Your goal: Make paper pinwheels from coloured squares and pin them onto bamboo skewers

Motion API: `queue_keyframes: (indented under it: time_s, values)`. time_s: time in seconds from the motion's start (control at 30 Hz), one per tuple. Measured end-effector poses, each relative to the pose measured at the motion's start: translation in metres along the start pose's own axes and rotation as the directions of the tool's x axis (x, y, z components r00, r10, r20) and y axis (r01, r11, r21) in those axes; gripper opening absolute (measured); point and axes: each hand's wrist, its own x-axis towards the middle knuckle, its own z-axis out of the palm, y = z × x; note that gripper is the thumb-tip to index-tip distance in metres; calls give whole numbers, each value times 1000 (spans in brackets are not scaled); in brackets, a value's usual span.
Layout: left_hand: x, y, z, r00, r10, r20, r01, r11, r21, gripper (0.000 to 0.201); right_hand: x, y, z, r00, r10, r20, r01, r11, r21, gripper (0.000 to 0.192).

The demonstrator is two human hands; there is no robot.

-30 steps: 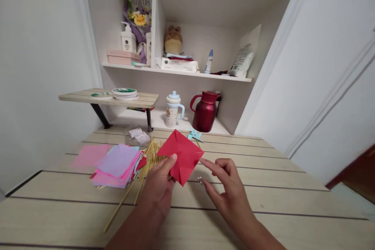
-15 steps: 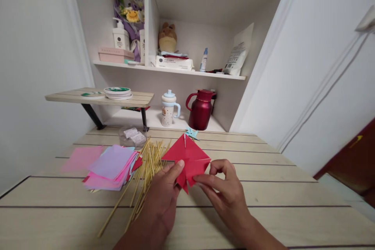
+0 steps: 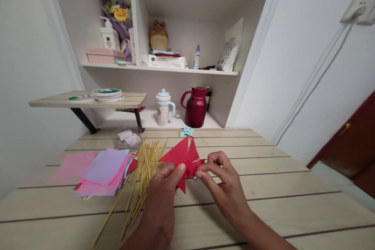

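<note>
A red paper pinwheel [image 3: 177, 152], cut into pointed flaps, is held up over the table between both hands. My left hand [image 3: 165, 187] pinches it near the centre, thumb on top and fingers behind. At its right side my right hand [image 3: 221, 177] has thumb and forefinger closed on one flap, which is bent inward; a small whitish bit shows by these fingertips. Just beyond the red paper lies a light-blue paper pinwheel [image 3: 186, 131]. Left of my left hand spreads a loose bundle of thin wooden sticks [image 3: 143, 175].
Stacked coloured paper sheets [image 3: 102, 168] lie on the left of the slatted table [image 3: 281, 211], with a clear container [image 3: 126, 139] behind. A small raised shelf [image 3: 134, 99] holds round white discs. A tumbler [image 3: 163, 109] and a red jug [image 3: 196, 107] stand at the back.
My right hand has folded the right flap of the red paper inward, and an upper flap now stands apart. The view has shifted a little to the right.
</note>
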Motion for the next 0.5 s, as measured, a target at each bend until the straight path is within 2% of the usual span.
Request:
queue_keyframes:
  time_s: [0.5]
  values:
    - [3,-4,1,999,30,-45,-25,993,116,19,6,-5,-2,1000,31,-1,-31,1000,2,10]
